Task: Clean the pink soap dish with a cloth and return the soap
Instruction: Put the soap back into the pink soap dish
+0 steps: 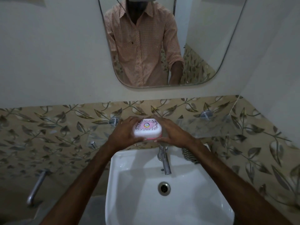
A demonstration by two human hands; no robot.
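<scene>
The soap dish (pixel 147 130) is a closed box with a white patterned lid and a pink base. It sits at the level of a glass shelf (pixel 203 127) above the basin. My left hand (pixel 124 133) grips its left side and my right hand (pixel 173 133) grips its right side, thumbs under the pink front edge. A striped cloth (pixel 189 155) lies on the basin's back right corner, partly hidden by my right forearm. The soap is not visible.
A white wash basin (pixel 138 200) with a drain (pixel 164 188) lies below my arms. A chrome tap (pixel 164 161) stands at its back edge. Further taps stick out of the leaf-patterned tiles at left (pixel 36 186). A mirror (pixel 162 41) hangs above.
</scene>
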